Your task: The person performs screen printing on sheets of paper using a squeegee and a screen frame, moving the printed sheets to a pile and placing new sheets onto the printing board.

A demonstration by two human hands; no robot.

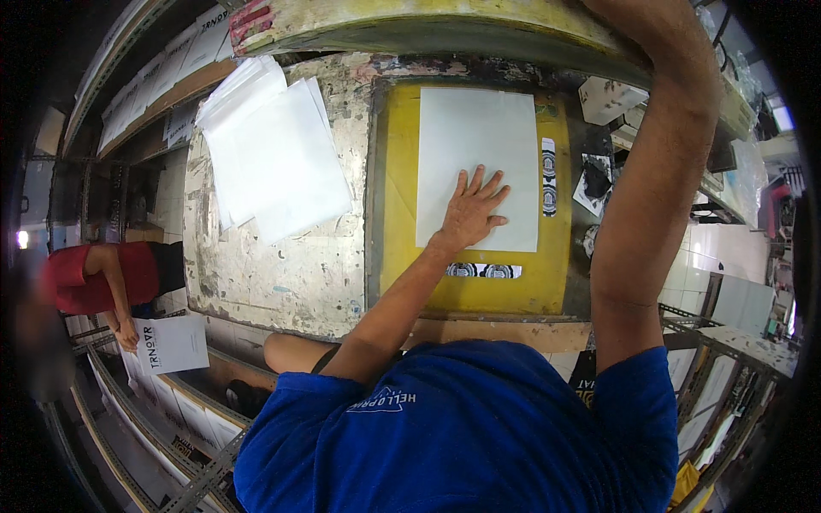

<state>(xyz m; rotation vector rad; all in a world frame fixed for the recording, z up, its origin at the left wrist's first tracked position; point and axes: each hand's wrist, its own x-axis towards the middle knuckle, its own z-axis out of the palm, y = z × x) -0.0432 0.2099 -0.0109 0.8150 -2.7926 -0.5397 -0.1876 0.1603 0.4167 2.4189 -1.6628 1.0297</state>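
My left hand (476,209) lies flat with its fingers spread on a blank white sheet (475,128). The sheet rests on a yellow board (398,197) set on the worktable. Two strips with black round prints (548,175) border the sheet, one along its right side and one below its lower edge. My right arm stretches up to a raised frame (445,27) with a paint-stained, yellowish edge, which looks like a screen-printing frame. My right hand (633,15) is at the frame's right part, cut off by the top of the picture, its fingers hidden.
A loose stack of white sheets (278,162) covers part of the stained tabletop (333,282) at left. Beyond it, a person in a red shirt (73,278) holds a printed sheet (174,344) over a rack. Shelves of printed sheets (167,77) stand at the upper left.
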